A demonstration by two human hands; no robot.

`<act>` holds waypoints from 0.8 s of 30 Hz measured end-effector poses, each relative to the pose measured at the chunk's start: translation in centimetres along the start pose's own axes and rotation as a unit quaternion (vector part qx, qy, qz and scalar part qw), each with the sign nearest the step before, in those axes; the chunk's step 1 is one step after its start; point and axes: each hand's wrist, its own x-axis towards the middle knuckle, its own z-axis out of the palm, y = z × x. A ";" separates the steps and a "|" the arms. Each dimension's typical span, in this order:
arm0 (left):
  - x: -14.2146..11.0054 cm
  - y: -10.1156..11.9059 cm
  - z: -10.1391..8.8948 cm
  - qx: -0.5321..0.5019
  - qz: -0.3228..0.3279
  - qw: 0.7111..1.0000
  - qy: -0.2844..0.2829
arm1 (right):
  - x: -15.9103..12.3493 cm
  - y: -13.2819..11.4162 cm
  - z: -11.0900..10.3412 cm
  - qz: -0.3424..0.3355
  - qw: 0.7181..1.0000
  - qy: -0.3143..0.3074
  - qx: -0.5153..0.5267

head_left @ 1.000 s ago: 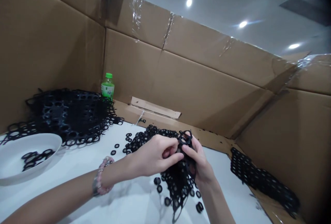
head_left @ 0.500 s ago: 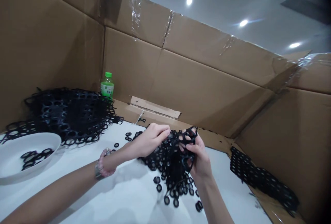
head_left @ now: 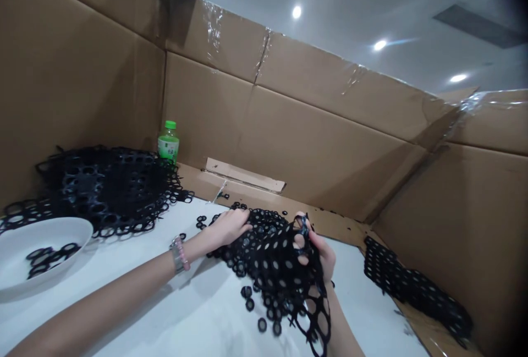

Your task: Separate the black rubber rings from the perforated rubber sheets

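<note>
Cardboard walls (head_left: 289, 126), taped at the seams, box in a white table (head_left: 193, 313). Black ring mesh (head_left: 274, 261), a floppy lattice of joined round holes, bunches up between both hands above the table, its lower end hanging down in a loop of larger openings. Right hand (head_left: 315, 252) is nearly closed, its fingers curled into the holes at the mesh's upper edge, pinching a band of rings and holding it up. Left hand (head_left: 229, 228) lies half open, palm down on the mesh's far side, with its fingers draped over the rings; how firmly it holds, I cannot tell. A beaded bracelet (head_left: 178, 252) circles that wrist. Loose black rings (head_left: 249, 305) lie on the table at 6 o'clock, just below the mesh. At 9 o'clock, a white bowl (head_left: 45, 250) holds a few linked rings (head_left: 51, 261). Beyond it at 10 o'clock, a large heap of mesh (head_left: 103, 192) lies against the wall, with a green-capped plastic bottle (head_left: 168, 142) standing at 11 o'clock. At 3 o'clock, a dark mesh strip (head_left: 412, 291) lies along a cardboard ledge (head_left: 243, 192).
</note>
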 end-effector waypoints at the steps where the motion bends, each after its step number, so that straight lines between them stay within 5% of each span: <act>1: 0.0 0.2 -0.4 -0.001 0.000 1.000 0.014 | 0.1 0.1 0.2 0.000 1.000 0.003 -0.002; 4: -0.4 1.6 -2.3 -0.131 0.051 0.988 0.061 | 0.5 0.7 0.5 -0.012 1.000 0.023 -0.014; 7: -1.3 3.5 -4.3 -0.367 0.149 0.918 -0.013 | 0.7 0.9 0.3 -0.005 0.999 0.022 -0.038; 10: -2.3 4.6 -5.7 -0.454 0.153 0.875 -0.064 | 0.8 -0.2 -0.5 -0.035 0.990 -0.003 -0.134; 16: -4.2 5.6 -8.4 -0.415 0.145 0.898 -0.021 | 0.1 -2.9 -0.6 -0.003 0.907 -0.160 -0.390; 20: -4.8 6.5 -8.9 -0.337 0.183 0.924 -0.006 | -1.3 -1.9 1.5 0.062 0.878 -0.110 -0.462; 24: -5.0 6.9 -8.3 -0.243 0.173 0.933 0.201 | -1.9 -0.7 2.9 0.037 0.879 -0.019 -0.476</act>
